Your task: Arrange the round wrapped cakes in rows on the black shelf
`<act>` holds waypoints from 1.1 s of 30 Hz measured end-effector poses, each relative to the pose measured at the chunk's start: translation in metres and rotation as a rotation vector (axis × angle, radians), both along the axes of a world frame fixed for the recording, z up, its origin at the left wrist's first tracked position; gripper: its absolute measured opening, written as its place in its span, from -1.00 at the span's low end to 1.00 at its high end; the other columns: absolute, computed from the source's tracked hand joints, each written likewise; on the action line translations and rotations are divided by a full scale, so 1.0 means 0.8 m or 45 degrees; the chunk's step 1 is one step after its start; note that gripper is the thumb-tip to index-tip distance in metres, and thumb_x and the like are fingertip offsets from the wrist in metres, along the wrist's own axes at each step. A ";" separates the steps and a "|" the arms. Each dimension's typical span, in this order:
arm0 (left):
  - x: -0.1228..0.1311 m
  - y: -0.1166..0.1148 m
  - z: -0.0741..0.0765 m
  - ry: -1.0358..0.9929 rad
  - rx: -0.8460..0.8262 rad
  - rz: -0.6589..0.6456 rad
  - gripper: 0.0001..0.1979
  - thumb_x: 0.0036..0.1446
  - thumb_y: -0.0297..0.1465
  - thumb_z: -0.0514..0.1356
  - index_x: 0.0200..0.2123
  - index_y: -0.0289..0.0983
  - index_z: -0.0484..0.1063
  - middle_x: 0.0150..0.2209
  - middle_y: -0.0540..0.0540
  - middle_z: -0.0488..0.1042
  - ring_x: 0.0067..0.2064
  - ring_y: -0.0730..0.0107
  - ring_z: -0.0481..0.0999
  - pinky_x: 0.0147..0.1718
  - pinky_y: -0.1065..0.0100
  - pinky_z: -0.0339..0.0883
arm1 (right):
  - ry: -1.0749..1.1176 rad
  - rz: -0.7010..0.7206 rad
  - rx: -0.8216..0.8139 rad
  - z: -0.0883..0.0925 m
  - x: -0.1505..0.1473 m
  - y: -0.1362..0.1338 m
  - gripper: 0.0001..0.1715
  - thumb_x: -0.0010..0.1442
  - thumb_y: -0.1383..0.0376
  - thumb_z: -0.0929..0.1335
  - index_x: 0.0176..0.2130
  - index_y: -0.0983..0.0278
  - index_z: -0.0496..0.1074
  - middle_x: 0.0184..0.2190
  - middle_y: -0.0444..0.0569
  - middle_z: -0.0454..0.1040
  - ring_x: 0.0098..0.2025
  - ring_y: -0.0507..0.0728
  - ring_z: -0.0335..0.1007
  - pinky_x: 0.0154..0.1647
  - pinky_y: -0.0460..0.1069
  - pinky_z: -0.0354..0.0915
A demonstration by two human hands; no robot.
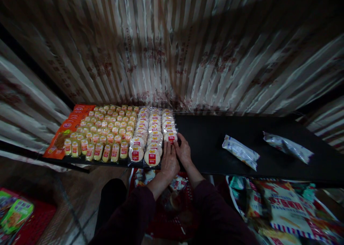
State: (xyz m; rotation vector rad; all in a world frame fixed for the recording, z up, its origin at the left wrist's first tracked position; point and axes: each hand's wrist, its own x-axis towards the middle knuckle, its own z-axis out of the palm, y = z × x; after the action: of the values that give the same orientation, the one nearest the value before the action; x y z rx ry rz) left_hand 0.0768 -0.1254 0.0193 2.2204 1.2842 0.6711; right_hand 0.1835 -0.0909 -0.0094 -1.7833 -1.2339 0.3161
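Observation:
Three columns of clear-wrapped round rice crackers with red labels run from the back to the front of the black shelf. At the front of the right-hand column lies a rice cracker packet [170,136]. My left hand [170,163] rests on its near edge, fingers stretched out flat and close together. Against the packet's right corner is my right hand [184,151], its thumb and bent fingers closed about the wrapper edge. Left of my hands, another column ends in a front rice cracker packet [152,157]. Part of the packet under my fingers is hidden.
Small yellow wrapped cakes [106,130] stand in rows at left, beside orange packages [64,134]. Two silvery-white packets [241,152] lie on the black shelf [206,141] at right. Below are a red basket [158,220], a container of snack bags [285,205] and another red basket [43,216].

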 end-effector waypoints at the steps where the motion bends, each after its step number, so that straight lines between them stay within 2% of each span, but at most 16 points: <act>1: 0.000 0.001 -0.001 -0.009 0.002 0.000 -0.32 -0.06 -0.63 -0.04 0.22 -0.50 0.08 0.27 -0.37 0.06 0.34 0.07 -0.25 0.26 -0.07 -0.08 | 0.018 -0.004 0.005 0.000 0.000 0.001 -0.43 0.11 0.15 0.21 0.07 0.33 0.33 0.03 0.15 0.42 0.03 0.24 0.32 0.09 0.18 0.20; 7: 0.000 0.004 -0.001 -0.005 0.022 0.000 -0.33 -0.05 -0.61 -0.02 0.22 -0.50 0.08 0.27 -0.37 0.06 0.34 0.05 -0.25 0.26 -0.09 -0.09 | 0.061 -0.008 0.032 -0.001 -0.001 0.004 -0.45 0.11 0.16 0.21 0.05 0.30 0.34 -0.02 0.11 0.44 -0.02 0.22 0.34 0.06 0.16 0.24; 12: 0.001 0.003 0.001 0.031 0.025 0.017 -0.35 -0.01 -0.59 -0.03 0.22 -0.52 0.07 0.26 -0.38 0.10 0.34 0.07 -0.23 0.27 -0.04 -0.10 | -0.122 -0.050 0.020 -0.003 -0.006 0.003 -0.45 0.13 0.18 0.18 0.06 0.36 0.33 -0.03 0.16 0.43 0.01 0.26 0.29 0.08 0.17 0.19; 16: 0.002 0.003 -0.003 0.030 0.022 0.014 -0.35 0.00 -0.60 -0.04 0.23 -0.51 0.05 0.27 -0.38 0.05 0.34 0.09 -0.26 0.27 -0.03 -0.11 | -0.194 -0.097 0.031 -0.005 -0.008 0.003 -0.43 0.14 0.17 0.18 0.08 0.36 0.30 -0.01 0.17 0.40 0.04 0.27 0.25 0.09 0.19 0.16; 23: 0.003 0.004 -0.012 0.030 0.055 0.028 -0.34 0.00 -0.59 -0.03 0.23 -0.54 0.02 0.29 -0.42 -0.01 0.34 0.03 -0.31 0.26 -0.08 -0.11 | -0.206 -0.002 -0.039 -0.002 -0.003 0.002 -0.45 0.17 0.15 0.18 0.04 0.39 0.33 -0.06 0.21 0.43 -0.03 0.25 0.29 0.06 0.18 0.19; 29: -0.002 0.001 -0.012 0.167 0.143 -0.024 -0.38 0.03 -0.62 -0.06 0.21 -0.57 0.05 0.27 -0.43 0.04 0.34 0.05 -0.32 0.26 -0.11 -0.13 | -0.154 -0.039 0.029 -0.001 -0.005 -0.015 -0.44 0.17 0.13 0.20 0.05 0.40 0.31 0.00 0.21 0.40 0.03 0.25 0.27 0.10 0.19 0.18; 33: -0.004 -0.003 -0.010 0.250 0.202 -0.021 -0.46 0.08 -0.61 -0.07 0.17 -0.65 0.09 0.26 -0.49 0.05 0.34 0.00 -0.32 0.27 -0.04 -0.12 | -0.130 -0.060 0.083 0.008 -0.013 -0.035 -0.47 0.18 0.15 0.19 0.04 0.41 0.31 -0.01 0.22 0.40 0.02 0.23 0.28 0.09 0.18 0.20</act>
State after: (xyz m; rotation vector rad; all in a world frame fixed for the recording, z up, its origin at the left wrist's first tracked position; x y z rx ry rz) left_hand 0.0735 -0.1277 0.0112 2.4752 1.3458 0.5786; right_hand 0.1735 -0.1192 -0.0030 -1.7881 -1.2571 0.1580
